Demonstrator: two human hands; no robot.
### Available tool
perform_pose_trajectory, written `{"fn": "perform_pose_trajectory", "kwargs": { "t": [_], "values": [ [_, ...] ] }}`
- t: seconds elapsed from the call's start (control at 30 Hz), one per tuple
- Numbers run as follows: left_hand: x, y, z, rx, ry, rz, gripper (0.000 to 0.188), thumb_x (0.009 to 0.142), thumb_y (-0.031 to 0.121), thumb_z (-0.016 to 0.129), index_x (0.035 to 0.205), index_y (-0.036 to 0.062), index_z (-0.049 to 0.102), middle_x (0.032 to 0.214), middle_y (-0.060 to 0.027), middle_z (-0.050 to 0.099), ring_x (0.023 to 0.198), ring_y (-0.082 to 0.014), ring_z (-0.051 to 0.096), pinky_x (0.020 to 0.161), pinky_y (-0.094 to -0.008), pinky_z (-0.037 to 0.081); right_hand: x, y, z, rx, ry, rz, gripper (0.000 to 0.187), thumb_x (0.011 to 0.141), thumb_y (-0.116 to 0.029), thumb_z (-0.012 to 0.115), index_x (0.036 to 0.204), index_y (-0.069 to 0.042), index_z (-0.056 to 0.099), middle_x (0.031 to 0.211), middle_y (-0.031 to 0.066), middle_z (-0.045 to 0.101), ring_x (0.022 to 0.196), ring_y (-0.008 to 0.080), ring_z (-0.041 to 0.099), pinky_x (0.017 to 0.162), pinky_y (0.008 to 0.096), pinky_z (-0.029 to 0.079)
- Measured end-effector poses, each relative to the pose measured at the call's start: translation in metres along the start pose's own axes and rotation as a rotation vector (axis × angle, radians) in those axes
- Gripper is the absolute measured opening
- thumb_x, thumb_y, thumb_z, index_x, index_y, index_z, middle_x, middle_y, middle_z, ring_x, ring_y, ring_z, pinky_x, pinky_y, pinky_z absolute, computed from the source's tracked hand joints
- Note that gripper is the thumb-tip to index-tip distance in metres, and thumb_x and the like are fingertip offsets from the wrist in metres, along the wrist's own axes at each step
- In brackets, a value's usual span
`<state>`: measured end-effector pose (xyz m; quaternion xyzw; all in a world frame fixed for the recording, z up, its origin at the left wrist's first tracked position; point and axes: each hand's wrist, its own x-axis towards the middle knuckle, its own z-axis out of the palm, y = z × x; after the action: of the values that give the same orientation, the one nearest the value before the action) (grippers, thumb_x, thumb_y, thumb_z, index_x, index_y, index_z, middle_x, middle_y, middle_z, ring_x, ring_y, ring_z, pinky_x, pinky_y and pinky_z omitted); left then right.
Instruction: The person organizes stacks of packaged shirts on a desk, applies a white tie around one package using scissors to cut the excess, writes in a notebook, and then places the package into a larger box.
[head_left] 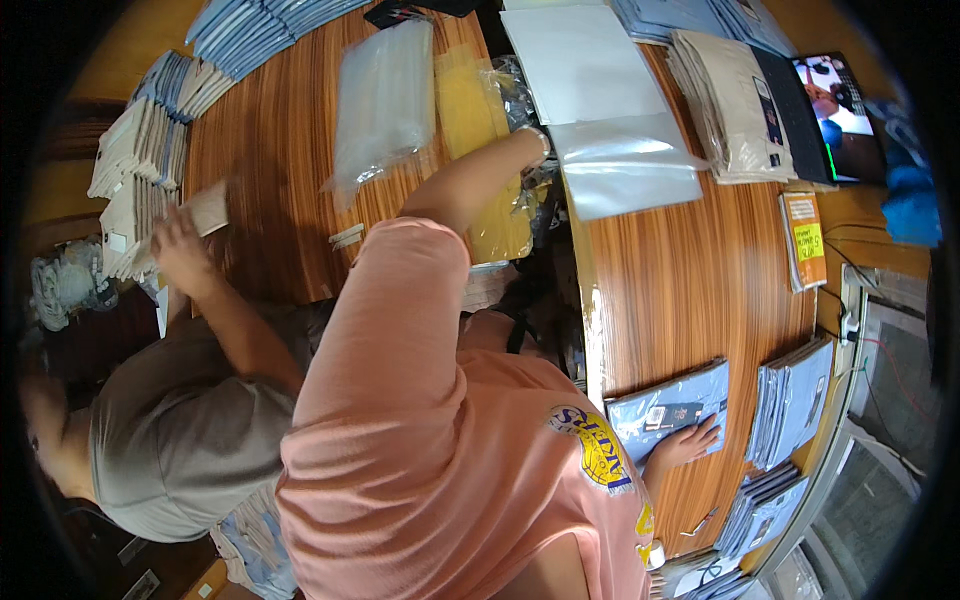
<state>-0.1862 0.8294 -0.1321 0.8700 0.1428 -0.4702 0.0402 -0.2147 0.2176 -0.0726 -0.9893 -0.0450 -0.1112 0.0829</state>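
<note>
My left arm stretches forward across the tables to the dark gap between them. My left hand is mostly hidden there, beside yellow plastic bags and a silvery clear plastic sheet; its fingers do not show. My right hand lies with its fingers stretched out on a folded blue garment in a clear bag, near the edge of the right table. A dark label card is visible on that garment.
A co-worker in a grey shirt handles beige folded garments at left. Clear plastic bags lie on the left table. Blue packed garments, a beige packed stack, an orange booklet and a lit screen line the right side.
</note>
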Motion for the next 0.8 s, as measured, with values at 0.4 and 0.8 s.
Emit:
{"fn": "perform_pose_trajectory", "kwargs": {
  "t": [0.4,0.8],
  "values": [
    [0.023,-0.002,-0.011,0.049,-0.066,-0.071,0.034,0.075,0.015,0.053,0.107,0.007,0.062,0.109,-0.0147,0.06,0.098,-0.0293,0.058,0.08,-0.0431,0.046,0.005,-0.011,-0.003,-0.003,-0.035,-0.009,0.058,0.091,-0.05,0.016,0.135,-0.018,0.035,0.142,0.0161,0.025,0.13,0.0379,0.022,0.101,0.0568,0.016],
    [-0.072,-0.013,-0.011,-0.077,0.287,0.012,0.026,0.074,0.012,0.051,0.095,0.0022,0.065,0.097,-0.0188,0.062,0.091,-0.0324,0.06,0.073,-0.0394,0.048,0.002,-0.018,-0.007,0.006,-0.01,0.01,0.052,0.092,-0.043,0.02,0.134,-0.017,0.037,0.141,0.0131,0.029,0.13,0.0365,0.022,0.103,0.0531,0.015]
  ]
}}
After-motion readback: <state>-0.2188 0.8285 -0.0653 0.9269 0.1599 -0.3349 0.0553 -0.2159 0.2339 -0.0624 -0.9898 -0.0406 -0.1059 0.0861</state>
